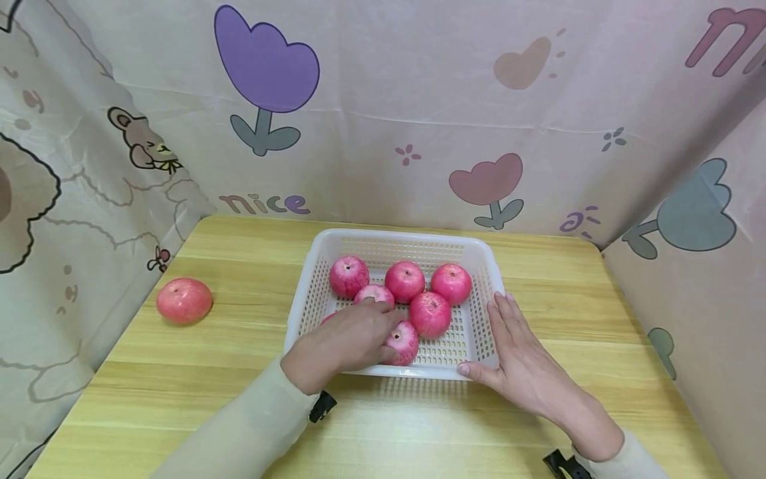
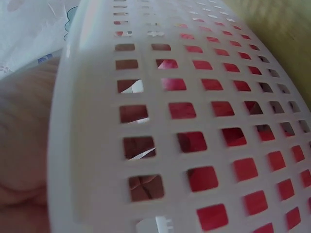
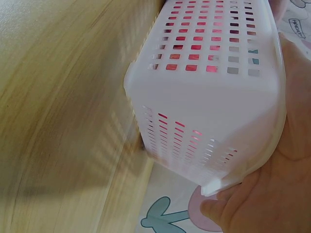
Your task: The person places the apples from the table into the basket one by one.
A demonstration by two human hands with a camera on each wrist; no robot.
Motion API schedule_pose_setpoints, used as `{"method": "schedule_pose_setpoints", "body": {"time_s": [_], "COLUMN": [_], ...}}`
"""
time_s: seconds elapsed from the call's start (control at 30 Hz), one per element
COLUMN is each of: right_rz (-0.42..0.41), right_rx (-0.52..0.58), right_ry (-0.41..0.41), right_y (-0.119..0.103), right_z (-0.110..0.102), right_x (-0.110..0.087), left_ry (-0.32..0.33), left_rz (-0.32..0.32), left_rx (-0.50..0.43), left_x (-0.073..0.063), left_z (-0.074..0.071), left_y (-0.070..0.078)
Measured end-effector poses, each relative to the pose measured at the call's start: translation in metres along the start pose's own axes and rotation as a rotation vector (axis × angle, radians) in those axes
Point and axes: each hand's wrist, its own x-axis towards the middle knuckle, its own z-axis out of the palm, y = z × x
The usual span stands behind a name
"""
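Observation:
A white plastic basket [image 1: 391,238] with slotted walls holds several pinkish-red apples [image 1: 404,282]. My left hand [image 1: 356,336] reaches over the basket's front rim. Its thumb and fingers lie around the left side of an apple [image 1: 403,344] near the front wall, and part of another apple is hidden behind the hand. At the right front corner, my right hand [image 1: 517,366] rests against the basket with straight fingers along the right wall and the thumb on the front rim. In the right wrist view, that hand [image 3: 277,187] touches the basket's rim [image 3: 279,102].
A single apple [image 1: 184,301] sits on the wooden table [image 1: 239,359], left of the basket. Behind and at both sides of the table hangs a printed curtain [image 1: 383,80] with flowers and a bear.

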Motion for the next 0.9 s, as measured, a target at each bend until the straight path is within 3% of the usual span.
{"method": "schedule_pose_setpoints", "body": {"time_s": [0.4,0.9], "right_rz": [-0.003,-0.005], "right_rx": [-0.003,0.001], "right_ry": [0.009,0.01], "right_y": [0.0,-0.001], "right_z": [0.0,-0.001], "right_x": [-0.002,-0.001], "left_ry": [0.073,0.124], "left_rz": [0.011,-0.036], "left_rx": [-0.021,-0.037], "left_x": [-0.007,-0.017], "left_z": [-0.003,-0.011], "left_y": [-0.003,-0.007]}}
